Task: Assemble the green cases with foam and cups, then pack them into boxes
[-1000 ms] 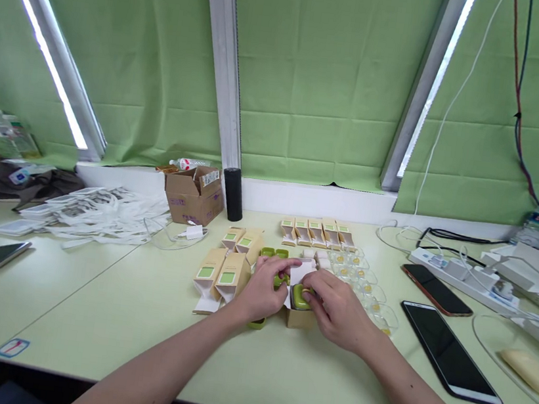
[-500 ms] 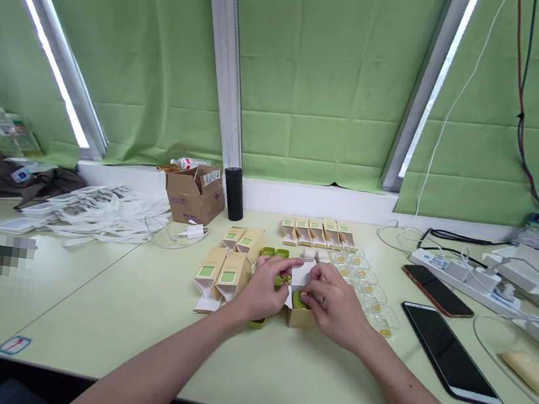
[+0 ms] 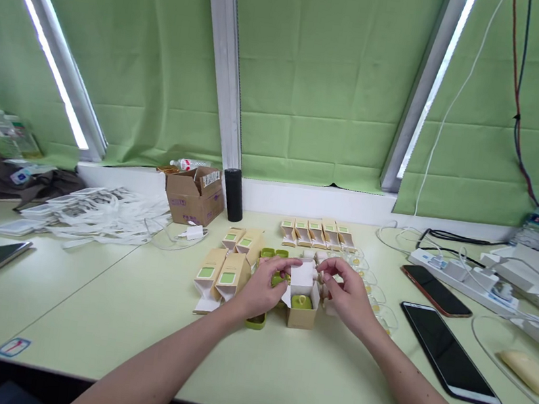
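A small kraft box (image 3: 300, 319) stands upright on the table between my hands, its white inner lid flap (image 3: 302, 274) raised. A green rounded case (image 3: 301, 301) with a small loop on top sits inside it. My left hand (image 3: 262, 288) steadies the box, its index finger along the flap's left edge and its thumb lower down. My right hand (image 3: 347, 298) is at the right of the flap, fingers bent, with a gap between thumb and index finger. More green cases (image 3: 256, 321) lie partly hidden behind and below my left hand.
Kraft boxes (image 3: 232, 275) stand at left, with another row (image 3: 315, 233) behind. Clear plastic pieces (image 3: 378, 302) with yellow centres lie right. Phones (image 3: 451, 353) and a power strip (image 3: 468, 278) are farther right. A carton (image 3: 195, 195), black cylinder (image 3: 233, 195) and white straps (image 3: 99, 213) are at the back left.
My right hand has lifted off the green case and moved up and right to the flap's side. The case now shows fully in the box. My left hand stays nearly in place.
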### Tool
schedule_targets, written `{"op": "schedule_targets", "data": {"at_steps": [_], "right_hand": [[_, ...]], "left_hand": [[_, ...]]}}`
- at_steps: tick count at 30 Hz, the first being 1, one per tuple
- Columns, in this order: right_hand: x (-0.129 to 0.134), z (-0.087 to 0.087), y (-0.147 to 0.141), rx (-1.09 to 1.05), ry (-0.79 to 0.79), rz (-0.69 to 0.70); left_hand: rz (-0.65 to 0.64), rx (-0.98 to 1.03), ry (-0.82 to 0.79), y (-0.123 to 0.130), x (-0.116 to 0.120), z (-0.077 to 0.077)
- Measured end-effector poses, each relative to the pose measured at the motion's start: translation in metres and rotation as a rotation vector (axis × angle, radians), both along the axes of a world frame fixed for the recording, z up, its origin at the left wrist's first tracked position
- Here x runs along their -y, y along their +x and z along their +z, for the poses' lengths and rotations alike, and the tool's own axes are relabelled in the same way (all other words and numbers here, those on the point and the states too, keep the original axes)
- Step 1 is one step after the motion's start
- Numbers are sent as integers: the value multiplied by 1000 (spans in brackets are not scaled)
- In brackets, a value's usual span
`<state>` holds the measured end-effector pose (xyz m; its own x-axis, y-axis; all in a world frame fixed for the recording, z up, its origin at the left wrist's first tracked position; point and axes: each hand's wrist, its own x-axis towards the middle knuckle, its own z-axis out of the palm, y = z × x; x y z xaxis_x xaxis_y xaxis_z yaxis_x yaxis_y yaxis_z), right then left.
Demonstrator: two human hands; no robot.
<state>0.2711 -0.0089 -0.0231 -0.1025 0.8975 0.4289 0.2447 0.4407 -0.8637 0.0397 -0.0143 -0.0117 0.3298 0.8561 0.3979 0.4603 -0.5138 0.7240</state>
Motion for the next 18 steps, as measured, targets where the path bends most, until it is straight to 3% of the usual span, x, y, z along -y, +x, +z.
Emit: {"op": "schedule_targets", "data": {"at_steps": [4,18], "right_hand": [[-7,-8,-1,-74,-138,5],[3,-6,-5,-37,-137,140]], "left_hand": [[-7,50,-45,-1,-1,-2],[8,-106,-25,6,7,7]]}}
